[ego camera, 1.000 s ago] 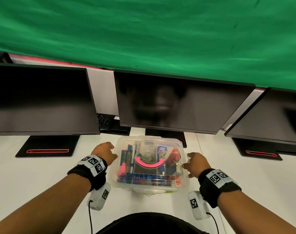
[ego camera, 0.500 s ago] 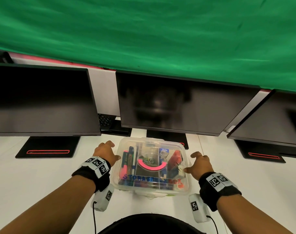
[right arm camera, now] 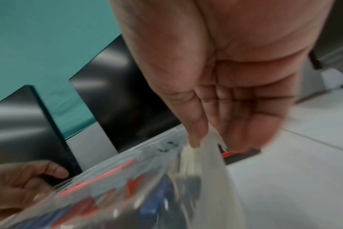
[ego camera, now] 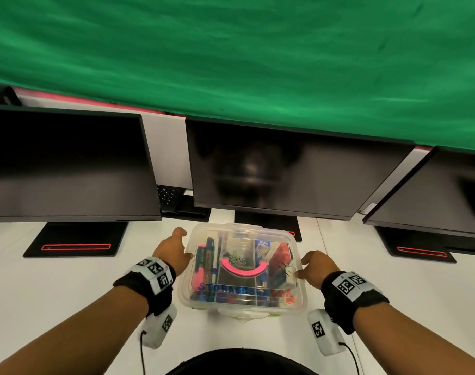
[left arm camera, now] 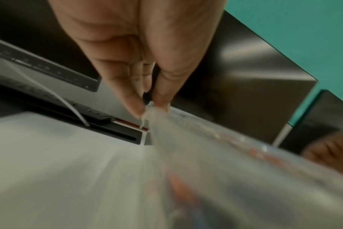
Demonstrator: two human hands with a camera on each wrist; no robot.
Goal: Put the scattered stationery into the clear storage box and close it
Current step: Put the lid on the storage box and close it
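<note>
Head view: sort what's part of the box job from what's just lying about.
Job: clear storage box, pink handle, highlighter, paper clips, left hand, right hand.

Lying about: three monitors, keyboard, green backdrop.

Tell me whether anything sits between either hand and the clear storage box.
Nothing visible does. The left hand and right hand are already at opposite sides of the clear storage box, fingertips at its lid edge.

Three dark monitors [ego camera: 271, 169] stand in a row along the far edge of a white desk [ego camera: 41, 293], backed by a green cloth [ego camera: 231, 50].
</note>
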